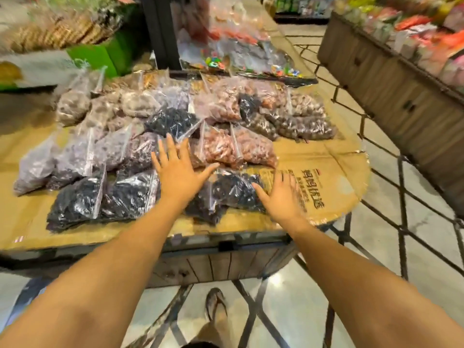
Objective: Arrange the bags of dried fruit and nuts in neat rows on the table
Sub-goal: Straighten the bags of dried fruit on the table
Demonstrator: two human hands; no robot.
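Note:
Several clear bags of dried fruit and nuts lie on a cardboard-covered table [326, 167]. Near the front edge lie dark fruit bags [77, 199], [133, 194]. Another dark bag [231, 189] lies between my hands. My left hand [175, 169] is spread flat, fingers apart, resting over the left side of that bag and the bags behind it. My right hand [281, 197] is open, palm down on the bag's right end and the cardboard. Reddish nut bags [238, 146] sit just behind. Pale purple bags [75, 156] fill the left.
A black post [160, 31] rises behind the pile, with more bags of colourful goods [238, 46] beyond it. A wooden display bin [391, 79] full of packets stands to the right across a tiled aisle. A woven basket [62, 31] and a green box [100, 56] sit at back left.

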